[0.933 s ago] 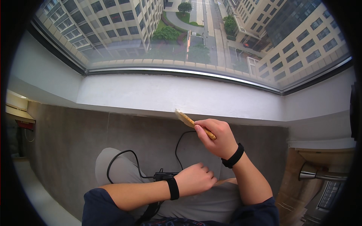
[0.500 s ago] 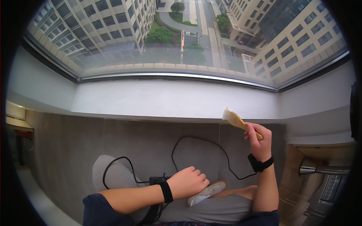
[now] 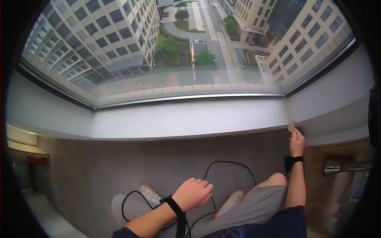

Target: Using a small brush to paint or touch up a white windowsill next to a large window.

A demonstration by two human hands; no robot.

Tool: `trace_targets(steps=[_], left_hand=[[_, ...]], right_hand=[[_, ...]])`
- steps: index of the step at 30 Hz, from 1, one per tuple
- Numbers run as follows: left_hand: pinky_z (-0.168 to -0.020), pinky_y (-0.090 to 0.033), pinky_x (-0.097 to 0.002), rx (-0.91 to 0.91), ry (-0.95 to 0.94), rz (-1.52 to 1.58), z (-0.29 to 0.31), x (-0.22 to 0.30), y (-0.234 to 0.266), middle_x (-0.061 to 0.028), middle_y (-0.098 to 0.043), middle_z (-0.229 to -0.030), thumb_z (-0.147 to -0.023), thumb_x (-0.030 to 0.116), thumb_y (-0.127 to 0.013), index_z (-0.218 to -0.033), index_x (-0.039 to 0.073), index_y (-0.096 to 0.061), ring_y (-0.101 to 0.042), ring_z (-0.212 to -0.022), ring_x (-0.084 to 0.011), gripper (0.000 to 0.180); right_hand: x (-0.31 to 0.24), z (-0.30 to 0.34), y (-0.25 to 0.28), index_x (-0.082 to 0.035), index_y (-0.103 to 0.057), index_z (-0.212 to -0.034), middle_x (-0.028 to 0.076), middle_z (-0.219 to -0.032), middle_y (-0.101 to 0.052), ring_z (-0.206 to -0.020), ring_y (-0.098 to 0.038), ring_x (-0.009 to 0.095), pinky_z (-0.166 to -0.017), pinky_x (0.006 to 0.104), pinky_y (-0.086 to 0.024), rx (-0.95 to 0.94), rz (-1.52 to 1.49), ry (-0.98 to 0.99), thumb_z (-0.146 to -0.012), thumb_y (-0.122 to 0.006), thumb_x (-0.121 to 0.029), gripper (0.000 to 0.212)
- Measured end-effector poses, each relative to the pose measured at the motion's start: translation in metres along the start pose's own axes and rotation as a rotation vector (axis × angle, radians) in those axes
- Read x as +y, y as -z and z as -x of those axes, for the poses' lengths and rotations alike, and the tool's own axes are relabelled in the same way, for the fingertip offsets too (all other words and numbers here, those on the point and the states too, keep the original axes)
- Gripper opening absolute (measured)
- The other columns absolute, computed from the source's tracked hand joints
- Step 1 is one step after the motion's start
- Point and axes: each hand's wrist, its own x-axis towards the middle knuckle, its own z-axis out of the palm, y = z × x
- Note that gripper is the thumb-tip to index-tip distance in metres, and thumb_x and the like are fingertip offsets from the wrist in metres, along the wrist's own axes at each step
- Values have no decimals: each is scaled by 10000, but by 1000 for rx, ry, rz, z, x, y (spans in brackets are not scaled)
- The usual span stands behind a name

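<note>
The right hand is raised far out to the right, closed around the handle of a small tan brush. Its bristle end points up and touches, or nearly touches, the white painted window sill; the view there is too small to be sure. The left hand hangs loosely curled and empty over the lap, well apart from the brush.

Right hand holds a small tan brush at the white sill; left hand hovers loosely curled, holding nothing.
</note>
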Motion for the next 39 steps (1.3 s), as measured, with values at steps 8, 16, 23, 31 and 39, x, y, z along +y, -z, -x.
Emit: trace_targets(steps=[8,16,23,31,39], left_hand=[[-733,-485,-341,115,251,-73,40,41,0,-27,-621,-841,-937,295,-693,-931,108,-604,-649,-808,-204,207],[-730,-457,-316,251,428,-92,66,94,-39,-2,-649,-810,-866,200,-661,-870,117,-650,-640,-780,-182,84],[-676,-424,-356,207,376,-128,44,115,-70,-7,-677,-732,-866,208,-649,-762,138,-727,-656,-684,-211,148],[-784,-501,-467,364,460,151,31,94,-9,-36,-765,-852,-886,199,-643,-934,140,-813,-729,-836,-269,186],[-619,-546,-409,631,381,610,56,127,55,-57,-746,-758,-761,170,-709,-802,128,-771,-758,-761,-267,86]], right_hand=[[-142,100,-118,35,-685,-833,245,-796,-677,-778,-659,451,-736,548,-502,-372,422,756,-934,-612,-135,211],[-282,272,-240,71,-711,-938,234,-715,-656,-658,-649,407,-624,464,-502,-820,70,1112,-978,-612,-98,200],[-388,402,-349,61,-716,-1220,104,-836,-723,-707,-718,163,-621,270,-573,-1508,-377,603,-1073,-598,-225,342],[-464,456,-515,57,-662,-1260,168,-928,-718,-786,-748,263,-715,355,-650,-1159,-707,224,-1070,-577,-200,330],[-411,508,-407,86,-659,-1262,149,-866,-704,-725,-707,233,-668,338,-587,-1428,-243,116,-1071,-544,-180,347]])
